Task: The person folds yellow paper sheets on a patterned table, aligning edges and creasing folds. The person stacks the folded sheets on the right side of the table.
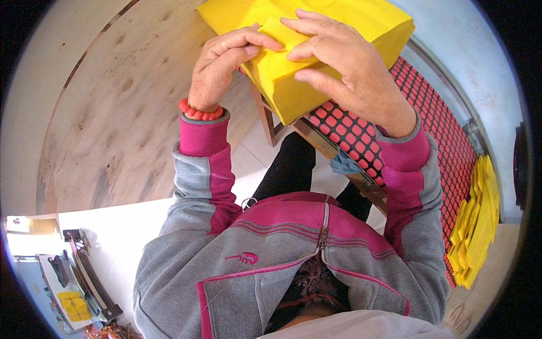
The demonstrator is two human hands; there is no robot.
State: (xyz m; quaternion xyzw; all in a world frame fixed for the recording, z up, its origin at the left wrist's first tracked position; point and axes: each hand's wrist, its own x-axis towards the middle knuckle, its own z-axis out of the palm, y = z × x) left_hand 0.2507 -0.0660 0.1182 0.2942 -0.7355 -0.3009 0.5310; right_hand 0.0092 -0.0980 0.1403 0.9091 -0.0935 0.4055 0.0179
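Note:
A boxy bright yellow bag [367, 20] of cloth-like material lies at the top of the head view, with creases and a raised fold. My left hand [223, 59], with a red bead bracelet [200, 112] at its wrist, pinches that fold between thumb and forefinger. From the other side, my right hand [350, 65] rests on the bag with its fingers spread, the fingertips close to the fold. Part of the bag's top is hidden beneath the fingers.
Under the bag is a bench with a red and black patterned cover [446, 135]. A stack of yellow pieces [477, 226] lies at its right end. A wide wooden board [113, 113] stands at the left. Below the bench edge hangs a bluish cloth [344, 163].

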